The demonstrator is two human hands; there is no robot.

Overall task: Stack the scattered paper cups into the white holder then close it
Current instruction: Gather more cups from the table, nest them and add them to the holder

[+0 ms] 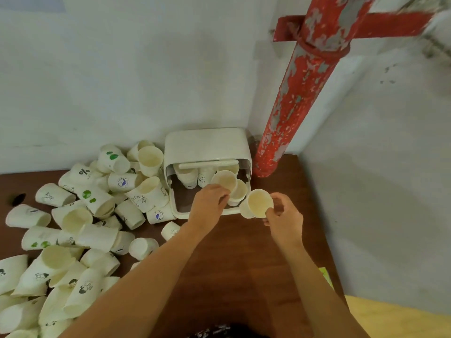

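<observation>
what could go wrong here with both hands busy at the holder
The left hand is setting a cup on cups leaning at the holder's open front; they might tip out. The right hand only pinches its cup by the rim, so it may slip. The loose pile could roll off the table.

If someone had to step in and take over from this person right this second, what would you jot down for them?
Left hand: gripping a stack of cups at the mouth of the white holder.
Right hand: pinching the rim of one single cup, just right of the holder.
Holder: open, at the table's back corner by the red pipe.
Done: several cups stand inside.
Left: a big pile of loose cups lies to its left; stack those in, then close the holder.
</observation>
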